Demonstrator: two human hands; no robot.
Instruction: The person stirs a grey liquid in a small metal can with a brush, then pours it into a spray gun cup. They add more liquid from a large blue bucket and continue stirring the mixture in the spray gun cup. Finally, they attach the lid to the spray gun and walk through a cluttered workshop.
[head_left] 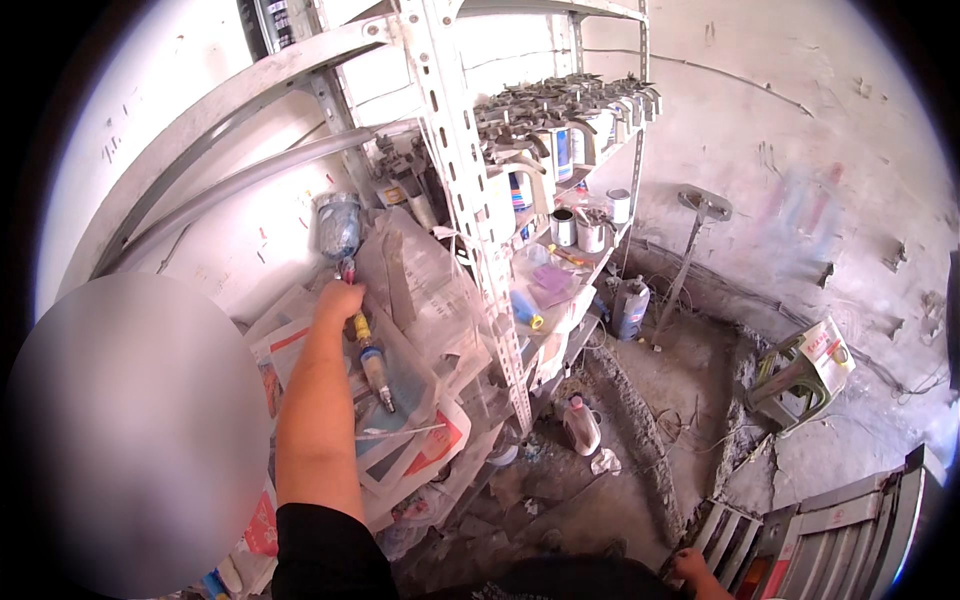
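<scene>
My left hand (342,301) reaches forward and is closed around a paint spray gun (347,271). A cloudy blue-grey cup (339,230) tops the gun. Below my fist extend yellow and blue fittings (371,360) that end in a metal tip. The gun lies against sheets of newspaper and plastic (430,300) on a shelf. At the lower edge, my right hand (688,564) has its fingers curled beside grey metal slats (725,530). What it holds, if anything, is too small to make out.
A white slotted metal rack post (450,150) rises just right of my left arm. Several cans (563,227) and spray guns (560,110) fill the shelves. Bottles (581,425), a green stool (800,375) and a concrete ridge (635,420) are on the floor. A blurred patch covers the left.
</scene>
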